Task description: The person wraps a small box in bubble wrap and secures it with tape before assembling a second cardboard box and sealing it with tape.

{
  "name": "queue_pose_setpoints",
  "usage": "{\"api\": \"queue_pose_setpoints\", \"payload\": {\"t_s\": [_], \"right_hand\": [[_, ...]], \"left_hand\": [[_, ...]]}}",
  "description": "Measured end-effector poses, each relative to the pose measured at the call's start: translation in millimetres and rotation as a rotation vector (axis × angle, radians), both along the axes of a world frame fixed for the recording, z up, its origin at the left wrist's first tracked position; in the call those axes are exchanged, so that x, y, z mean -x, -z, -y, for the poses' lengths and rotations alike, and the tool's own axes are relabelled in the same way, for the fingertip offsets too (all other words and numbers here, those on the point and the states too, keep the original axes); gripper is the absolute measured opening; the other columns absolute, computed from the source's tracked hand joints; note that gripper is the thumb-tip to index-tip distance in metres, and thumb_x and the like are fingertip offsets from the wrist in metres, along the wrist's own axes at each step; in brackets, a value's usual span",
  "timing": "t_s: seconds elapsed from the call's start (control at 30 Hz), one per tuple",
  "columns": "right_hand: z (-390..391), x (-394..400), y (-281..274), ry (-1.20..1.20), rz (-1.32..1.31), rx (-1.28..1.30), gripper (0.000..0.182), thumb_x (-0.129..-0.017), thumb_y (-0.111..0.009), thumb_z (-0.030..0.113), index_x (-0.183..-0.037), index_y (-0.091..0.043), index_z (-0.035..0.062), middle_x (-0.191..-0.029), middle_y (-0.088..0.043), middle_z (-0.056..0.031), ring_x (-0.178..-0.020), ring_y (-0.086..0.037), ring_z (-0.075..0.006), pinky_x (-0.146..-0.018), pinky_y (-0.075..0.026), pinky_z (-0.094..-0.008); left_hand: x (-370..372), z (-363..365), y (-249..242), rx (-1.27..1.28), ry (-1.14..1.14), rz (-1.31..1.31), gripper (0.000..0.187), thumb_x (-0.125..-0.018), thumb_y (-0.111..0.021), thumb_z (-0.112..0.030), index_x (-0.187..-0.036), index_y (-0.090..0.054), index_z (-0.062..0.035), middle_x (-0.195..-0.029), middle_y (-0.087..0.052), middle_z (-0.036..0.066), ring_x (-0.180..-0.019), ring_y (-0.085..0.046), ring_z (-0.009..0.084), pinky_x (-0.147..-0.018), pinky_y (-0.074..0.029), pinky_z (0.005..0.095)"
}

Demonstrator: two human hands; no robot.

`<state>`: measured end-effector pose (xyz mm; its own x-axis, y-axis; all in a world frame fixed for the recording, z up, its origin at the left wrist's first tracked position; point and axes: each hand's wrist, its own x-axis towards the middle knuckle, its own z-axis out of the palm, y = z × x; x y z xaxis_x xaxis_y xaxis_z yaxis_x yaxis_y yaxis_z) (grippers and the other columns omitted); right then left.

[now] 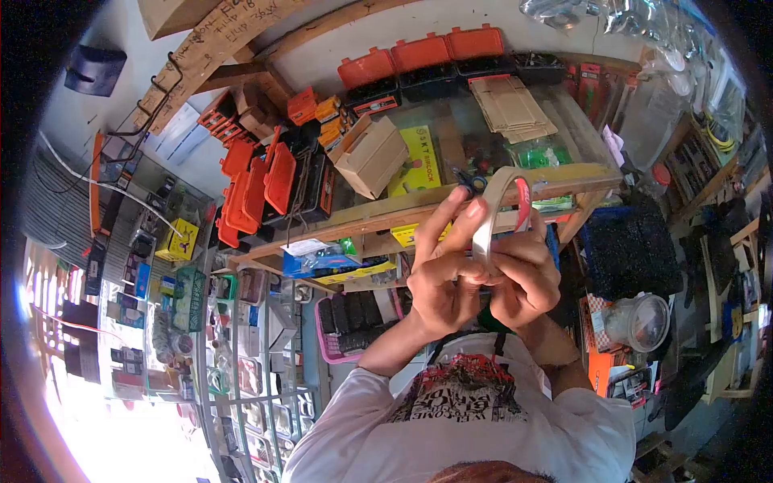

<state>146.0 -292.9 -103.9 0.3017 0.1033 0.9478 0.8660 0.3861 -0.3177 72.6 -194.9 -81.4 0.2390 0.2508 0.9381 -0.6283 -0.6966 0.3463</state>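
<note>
A thin roll of tape (pixel 483 233), pale cream on its outer edge with red and white printing inside its core, stands upright between my hands. My left hand (pixel 444 282) pinches its near left side, with two fingers stretched up along it. Against the lower right of the roll, my right hand (pixel 527 278) is closed with its fingers curled; both thumbs meet near the bottom. Just beyond my left fingertips, a dark blue looped object (pixel 469 182), which looks like scissor handles, lies at the table edge.
A glass-topped wooden table (pixel 580 173) stands ahead, bearing a cardboard box (pixel 370 157), flattened cardboard (pixel 513 109), a yellow box (pixel 415 157) and open orange-lidded cases (pixel 258 189). A pink basket (pixel 330 342) sits below. Shelves of goods (pixel 250 362) line the left.
</note>
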Motion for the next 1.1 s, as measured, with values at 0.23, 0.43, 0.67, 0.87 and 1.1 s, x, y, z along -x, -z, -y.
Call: {"api": "queue_pose_setpoints", "payload": {"t_s": [0.23, 0.43, 0.67, 0.87, 1.1], "right_hand": [[2.4, -1.4, -2.4, 0.013, 0.014, 0.041, 0.021, -0.085, -0.076, 0.011, -0.106, -0.074, 0.0080, -0.106, -0.071, -0.0037, -0.094, -0.070, -0.0235, -0.103, -0.039, -0.0578], [1.2, -0.1, -3.6, 0.019, 0.014, 0.028, 0.023, -0.082, -0.077, 0.010, -0.104, -0.076, 0.0094, -0.104, -0.073, -0.0035, -0.094, -0.070, -0.0223, -0.107, -0.034, -0.0605], [-2.0, -1.6, 1.2, 0.011, 0.001, 0.004, 0.022, -0.079, -0.078, 0.008, -0.101, -0.077, 0.0093, -0.104, -0.074, -0.0042, -0.091, -0.072, -0.0223, -0.108, -0.032, -0.0609], [-3.8, -2.9, 3.6, 0.044, -0.004, 0.048, 0.022, -0.080, -0.078, 0.006, -0.102, -0.077, 0.0095, -0.104, -0.074, -0.0039, -0.091, -0.072, -0.0223, -0.111, -0.028, -0.0612], [-4.1, -2.4, -9.7, 0.059, 0.005, 0.105, 0.024, -0.079, -0.082, 0.012, -0.102, -0.077, 0.0103, -0.105, -0.073, -0.0011, -0.091, -0.071, -0.0208, -0.106, -0.032, -0.0583]], "left_hand": [[10.7, -7.5, -14.9, -0.199, -0.226, -0.114, 0.028, -0.092, -0.069, -0.025, -0.079, -0.060, -0.0012, -0.130, -0.065, 0.021, -0.124, -0.059, 0.0429, -0.093, -0.045, 0.0477], [13.8, -8.2, -10.4, -0.174, -0.216, -0.098, 0.020, -0.082, -0.075, -0.017, -0.078, -0.064, -0.0011, -0.128, -0.067, 0.019, -0.123, -0.059, 0.0434, -0.093, -0.045, 0.0483], [13.7, -8.8, -9.2, -0.143, -0.177, -0.103, 0.016, -0.078, -0.075, -0.008, -0.076, -0.062, -0.0018, -0.128, -0.067, 0.020, -0.127, -0.056, 0.0453, -0.097, -0.045, 0.0495], [-0.8, -10.2, 0.6, -0.069, -0.130, -0.056, 0.017, -0.076, -0.076, -0.007, -0.072, -0.061, -0.0024, -0.132, -0.065, 0.018, -0.129, -0.055, 0.0433, -0.100, -0.043, 0.0483], [10.2, -23.5, -10.9, -0.224, -0.265, -0.186, 0.011, -0.075, -0.073, -0.006, -0.077, -0.064, -0.0022, -0.132, -0.066, 0.017, -0.125, -0.059, 0.0392, -0.094, -0.044, 0.0456]]}}
